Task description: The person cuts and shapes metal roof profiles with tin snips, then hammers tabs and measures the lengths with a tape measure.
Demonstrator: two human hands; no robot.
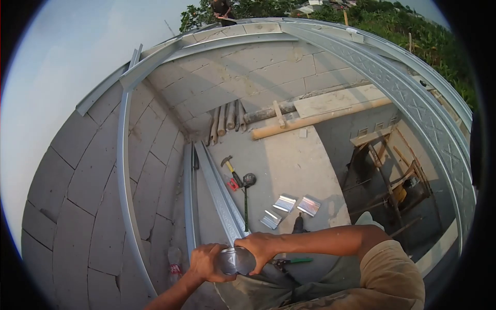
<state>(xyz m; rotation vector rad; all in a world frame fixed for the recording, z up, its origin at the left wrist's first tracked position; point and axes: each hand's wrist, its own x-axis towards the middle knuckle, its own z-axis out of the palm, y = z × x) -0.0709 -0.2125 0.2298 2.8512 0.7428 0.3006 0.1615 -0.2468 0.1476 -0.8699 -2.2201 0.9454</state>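
View, head: one, worn on the person's head. Landmark: the hammer [229, 164]. Station: above the hammer and on its near side. Facing: forward and steeply down, across the concrete slab [289, 170] beneath the hammer. Lens: very wide; round field, dark corners; straight edges bowed, notably the steel rail [123, 155] left of the hammer and the top of the far wall [248, 77] beyond it. Near range: left hand [205, 262], right hand [261, 249] and sleeve [390, 268], all closer than the hammer. Middle range: slab around the hammer. Right of the hammer: lower level [338, 137], seen from above. Far range: greenery [382, 23] and sky [103, 46], well beyond the hammer.
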